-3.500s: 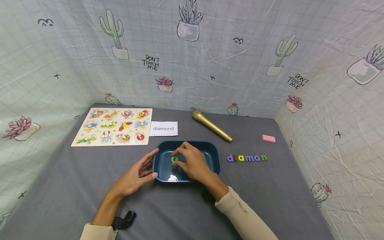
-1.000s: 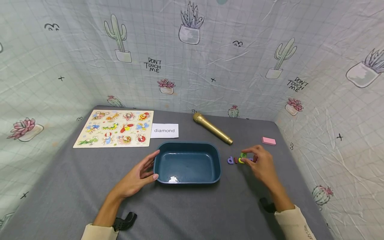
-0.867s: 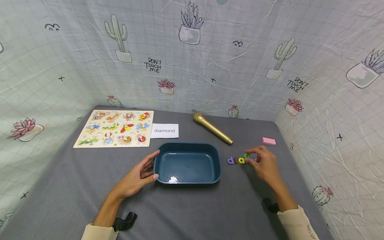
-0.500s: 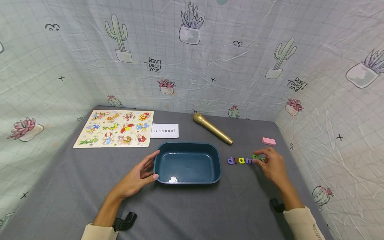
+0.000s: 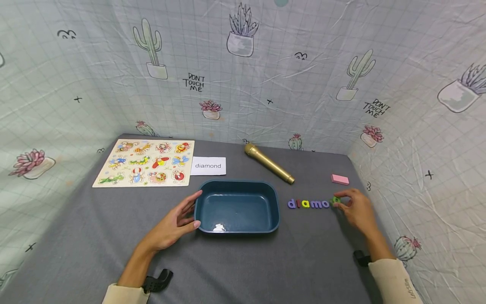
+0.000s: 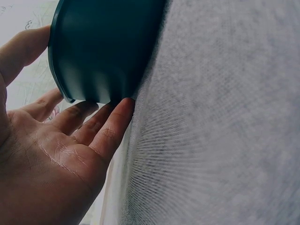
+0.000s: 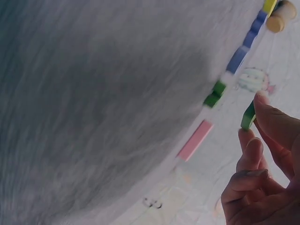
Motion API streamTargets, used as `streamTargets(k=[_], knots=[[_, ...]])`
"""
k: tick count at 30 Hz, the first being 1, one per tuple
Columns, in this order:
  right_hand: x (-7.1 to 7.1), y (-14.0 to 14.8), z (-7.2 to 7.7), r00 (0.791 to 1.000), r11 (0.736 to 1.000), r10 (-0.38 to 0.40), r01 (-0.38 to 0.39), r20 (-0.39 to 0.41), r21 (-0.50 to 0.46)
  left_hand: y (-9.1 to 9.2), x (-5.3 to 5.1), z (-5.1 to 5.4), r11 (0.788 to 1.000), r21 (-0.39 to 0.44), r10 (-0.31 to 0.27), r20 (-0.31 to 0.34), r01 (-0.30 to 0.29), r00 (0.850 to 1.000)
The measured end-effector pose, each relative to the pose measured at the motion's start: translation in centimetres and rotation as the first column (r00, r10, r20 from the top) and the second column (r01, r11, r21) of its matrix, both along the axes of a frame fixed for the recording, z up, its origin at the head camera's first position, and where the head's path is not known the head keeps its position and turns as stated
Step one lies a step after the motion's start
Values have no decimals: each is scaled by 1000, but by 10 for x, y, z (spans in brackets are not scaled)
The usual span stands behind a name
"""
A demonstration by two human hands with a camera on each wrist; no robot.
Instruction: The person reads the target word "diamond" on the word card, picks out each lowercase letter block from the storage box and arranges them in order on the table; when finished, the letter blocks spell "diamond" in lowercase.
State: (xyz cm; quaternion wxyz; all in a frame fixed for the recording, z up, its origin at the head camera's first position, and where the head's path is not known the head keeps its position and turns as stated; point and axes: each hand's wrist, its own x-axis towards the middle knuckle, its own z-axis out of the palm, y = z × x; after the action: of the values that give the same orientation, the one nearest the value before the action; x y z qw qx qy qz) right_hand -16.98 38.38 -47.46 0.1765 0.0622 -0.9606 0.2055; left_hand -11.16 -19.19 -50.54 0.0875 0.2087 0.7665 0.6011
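Note:
My right hand [image 5: 358, 211] pinches a green letter [image 5: 336, 200] between thumb and fingertips, over the right end of a row of coloured letters. In the right wrist view the green letter [image 7: 249, 115] is seen edge-on, raised off the table. The row reads d, i, a, m, o, with a purple d [image 5: 291, 204] first and a purple o [image 5: 325, 204] near the held letter; the green n beyond is mostly covered. My left hand [image 5: 169, 223] touches the left end of a dark blue tray [image 5: 237, 211], fingers extended against its wall [image 6: 101, 51] and thumb at the rim.
A card reading "diamond" [image 5: 208, 166] lies beside an insect picture board [image 5: 146, 162]. Behind the tray is a gold microphone [image 5: 269, 163]. A pink block [image 5: 339, 179] lies behind the letters' right end. Patterned cloth [image 5: 243, 84] stands around the table's back and sides.
My right hand has carried the green letter out of the tray and rightward along the row to its right end. My left hand stays at the tray.

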Motion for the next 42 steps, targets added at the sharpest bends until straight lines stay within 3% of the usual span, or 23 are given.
streamTargets(k=[6,14,21,29,42], knots=[[-1,14,1,998,1000,-30,29,49,6,0,0,1,1000,-2,5,3,-5,1000],[-3,24,-2,982,998,-67,63,175,27,0,1,2,1000,-9,14,9,-14,1000],[-7,29,-4,974,997,-66,58,217,41,1,-1,1,1000,-20,10,8,-10,1000],[-15,33,-4,942,997,-75,60,328,55,1,-2,0,1000,-6,0,10,0,1000],[-17,27,0,943,997,-73,59,324,52,0,-1,-1,1000,-17,8,1,-8,1000]])
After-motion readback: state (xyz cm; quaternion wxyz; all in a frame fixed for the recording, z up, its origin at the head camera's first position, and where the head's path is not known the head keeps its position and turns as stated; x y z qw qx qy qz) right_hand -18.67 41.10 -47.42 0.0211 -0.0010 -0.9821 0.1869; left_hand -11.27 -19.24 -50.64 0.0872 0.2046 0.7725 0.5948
